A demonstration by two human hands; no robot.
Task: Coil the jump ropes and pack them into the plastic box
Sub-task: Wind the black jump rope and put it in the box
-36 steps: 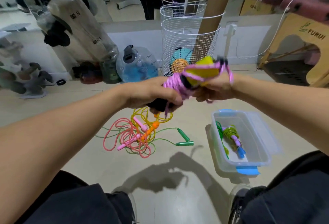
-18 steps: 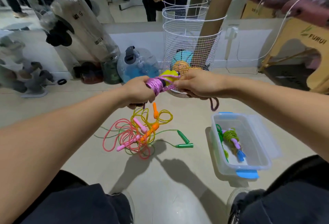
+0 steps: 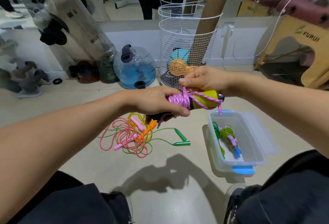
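My left hand point(image 3: 156, 103) grips the black end of a purple braided jump rope point(image 3: 179, 99) wound round its yellow-green handles point(image 3: 206, 100). My right hand point(image 3: 204, 79) pinches a strand of that rope above the coil, and the rope's loose end hangs over the box. The clear plastic box point(image 3: 256, 154) with blue clips stands open on the floor at the right and holds a coiled green rope with purple and blue handles point(image 3: 228, 134). A tangle of pink, yellow and green ropes point(image 3: 131, 136) lies on the floor below my left hand.
A white wire basket point(image 3: 187, 45) with balls and cardboard tubes stands against the mirrored wall. A blue water jug point(image 3: 135, 67) and clear punching bags are to its left. A wooden stool point(image 3: 302, 45) is at the right. My knees frame the near floor.
Both hands have come down and to the right with the purple rope bundle. My right hand now pinches a strand above the coil, and the loose end dangles over the box.
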